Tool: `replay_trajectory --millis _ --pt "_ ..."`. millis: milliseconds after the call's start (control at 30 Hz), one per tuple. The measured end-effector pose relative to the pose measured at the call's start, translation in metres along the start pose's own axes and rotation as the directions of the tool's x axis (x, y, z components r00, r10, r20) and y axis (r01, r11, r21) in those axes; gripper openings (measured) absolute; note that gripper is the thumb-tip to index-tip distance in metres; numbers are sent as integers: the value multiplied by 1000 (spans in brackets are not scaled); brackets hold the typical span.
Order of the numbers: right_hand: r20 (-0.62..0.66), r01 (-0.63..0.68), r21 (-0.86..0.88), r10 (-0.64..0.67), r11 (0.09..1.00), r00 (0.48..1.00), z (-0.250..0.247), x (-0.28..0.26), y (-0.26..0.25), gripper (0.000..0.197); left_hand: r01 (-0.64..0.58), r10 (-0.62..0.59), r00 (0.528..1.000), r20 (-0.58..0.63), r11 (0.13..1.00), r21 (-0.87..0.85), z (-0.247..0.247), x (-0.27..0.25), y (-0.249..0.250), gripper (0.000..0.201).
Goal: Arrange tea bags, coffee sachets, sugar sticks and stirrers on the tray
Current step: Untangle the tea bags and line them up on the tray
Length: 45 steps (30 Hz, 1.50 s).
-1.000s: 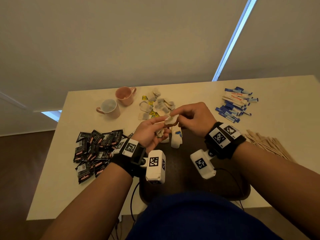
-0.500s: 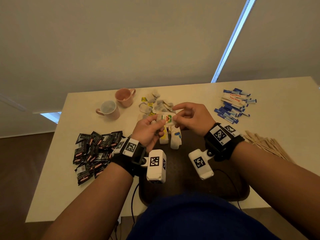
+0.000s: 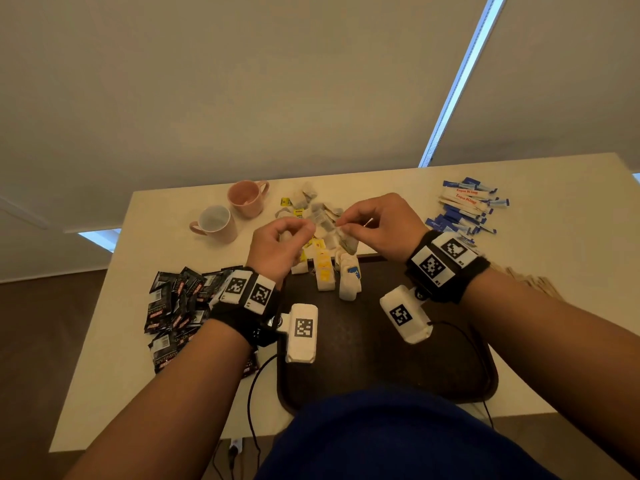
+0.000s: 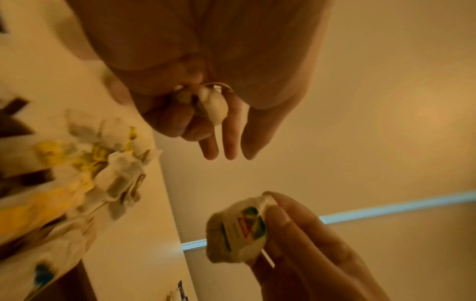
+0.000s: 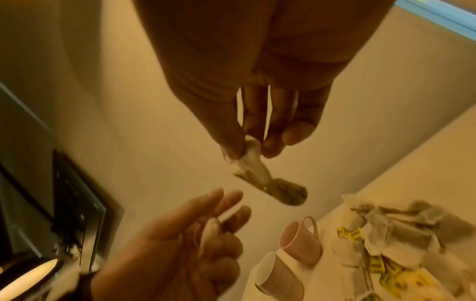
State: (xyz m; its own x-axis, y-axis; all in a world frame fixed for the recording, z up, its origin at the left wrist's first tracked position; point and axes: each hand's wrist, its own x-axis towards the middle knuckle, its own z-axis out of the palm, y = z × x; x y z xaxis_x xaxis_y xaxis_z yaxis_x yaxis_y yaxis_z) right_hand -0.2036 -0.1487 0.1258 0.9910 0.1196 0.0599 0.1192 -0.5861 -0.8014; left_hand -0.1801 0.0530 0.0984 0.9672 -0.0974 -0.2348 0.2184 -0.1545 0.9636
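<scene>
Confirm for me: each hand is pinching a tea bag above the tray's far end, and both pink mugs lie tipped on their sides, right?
Not quite. Both pink mugs stand upright, mouths up, as the head view shows. The rest holds: the left hand and the right hand each pinch a tea bag above the far end of the tray.

Both forearms reach up from the lower corners of the head view and meet at centre. The left hand (image 3: 278, 245) is curled, fingertips pinching a small white tea bag (image 4: 212, 106). The right hand (image 3: 379, 225) pinches another brown-filled paper tea bag (image 5: 260, 171) between thumb and fingers.
</scene>
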Motion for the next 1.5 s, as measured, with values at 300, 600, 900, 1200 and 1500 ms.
replay_trajectory --millis 300,600,900,1200,1500 --pt "-55 -2 180 12 984 998 -7 4 -7 15 -381 307 904 296 893 238 5 -3 40 10" --pt "126 -79 281 45 956 991 9 -8 14 27 -435 373 886 277 874 216 4 -2 56 22" --pt "151 -113 370 61 922 987 31 -14 18 22 -449 401 883 245 874 187 4 2 61 10" --pt "254 -199 452 88 870 963 35 -23 19 13 -343 316 926 206 933 110 5 1 65 7" --pt "372 -346 475 172 809 912 37 -28 21 36 -321 301 935 187 943 86 6 -1 66 6"
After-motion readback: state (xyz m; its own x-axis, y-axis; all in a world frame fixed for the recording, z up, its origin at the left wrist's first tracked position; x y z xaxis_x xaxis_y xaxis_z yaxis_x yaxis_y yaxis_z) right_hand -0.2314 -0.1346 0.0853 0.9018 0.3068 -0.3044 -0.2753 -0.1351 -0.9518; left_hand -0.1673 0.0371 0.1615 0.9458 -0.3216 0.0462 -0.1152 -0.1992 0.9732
